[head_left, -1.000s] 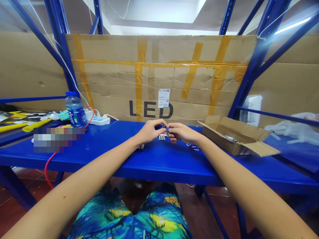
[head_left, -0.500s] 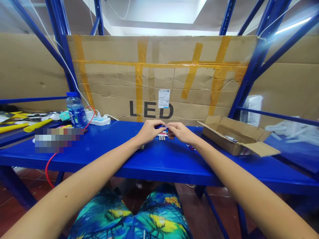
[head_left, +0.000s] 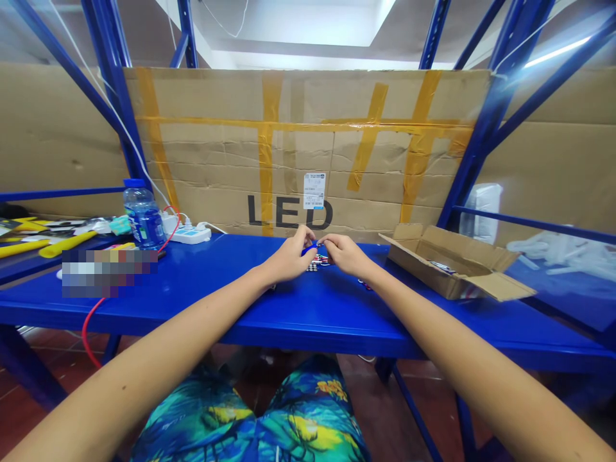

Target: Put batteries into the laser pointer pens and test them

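Black letters reading "LED" are showing on the big cardboard sheet [head_left: 308, 147] that is standing behind the counter [head_left: 231, 289], patched with strips of yellowish tape, and a small white sticker [head_left: 314, 190] with print too fine to read is sitting just above the letters. The left hand [head_left: 290, 256] and the right hand [head_left: 344, 254] are meeting over the middle of the blue counter, fingertips drawn together and pinching a small blue part [head_left: 312, 246] between them; the part is too small to make out further. Just beneath the hands a cluster of small parts [head_left: 316, 263] with red wires is lying on the counter. To the right an open cardboard box [head_left: 455, 260] is resting with its flaps spread. On the left a water bottle [head_left: 142, 215] with a blue label, its writing unreadable, is standing beside a white power strip [head_left: 188, 233], and a red cable [head_left: 94, 308] is hanging over the counter's front edge. Yellow-handled tools [head_left: 43, 244] are lying further left. The counter is glossy blue metal, framed by blue rack posts [head_left: 108, 83]. More cardboard is lining the sides, and a bright ceiling opening [head_left: 289, 25] is glowing overhead. The floor below is reddish brown.
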The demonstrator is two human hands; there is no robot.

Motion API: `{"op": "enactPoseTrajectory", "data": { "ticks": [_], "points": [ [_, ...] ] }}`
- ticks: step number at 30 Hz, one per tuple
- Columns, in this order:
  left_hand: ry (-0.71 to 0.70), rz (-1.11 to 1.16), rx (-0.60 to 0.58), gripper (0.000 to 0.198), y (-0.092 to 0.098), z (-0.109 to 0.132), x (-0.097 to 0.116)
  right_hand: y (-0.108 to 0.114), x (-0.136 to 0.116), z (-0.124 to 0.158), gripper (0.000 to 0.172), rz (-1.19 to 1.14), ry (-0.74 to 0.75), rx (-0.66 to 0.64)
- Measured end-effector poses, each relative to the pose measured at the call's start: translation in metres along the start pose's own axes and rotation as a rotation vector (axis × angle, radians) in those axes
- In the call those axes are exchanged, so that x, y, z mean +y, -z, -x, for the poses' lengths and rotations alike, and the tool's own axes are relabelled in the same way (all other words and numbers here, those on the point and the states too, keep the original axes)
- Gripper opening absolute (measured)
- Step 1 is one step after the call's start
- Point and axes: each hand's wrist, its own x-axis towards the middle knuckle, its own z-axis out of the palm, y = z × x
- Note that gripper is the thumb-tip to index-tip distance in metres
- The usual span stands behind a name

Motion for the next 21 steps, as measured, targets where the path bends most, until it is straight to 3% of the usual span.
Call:
{"op": "enactPoseTrajectory", "data": {
  "ticks": [11,16,21],
  "points": [
    [0.016,-0.015,-0.028,0.007,-0.006,0.000,-0.003,-0.008,-0.002,0.001,0.027,0.373,0.128,0.074],
    [0.048,-0.025,0.038,0.004,-0.006,-0.001,-0.004,-0.011,-0.003,0.000,0.028,0.456,0.161,0.089],
    [0.009,0.007,0.005,0.007,-0.004,-0.001,-0.002,-0.010,0.002,-0.001,0.027,0.469,0.129,0.105]
  ]
}}
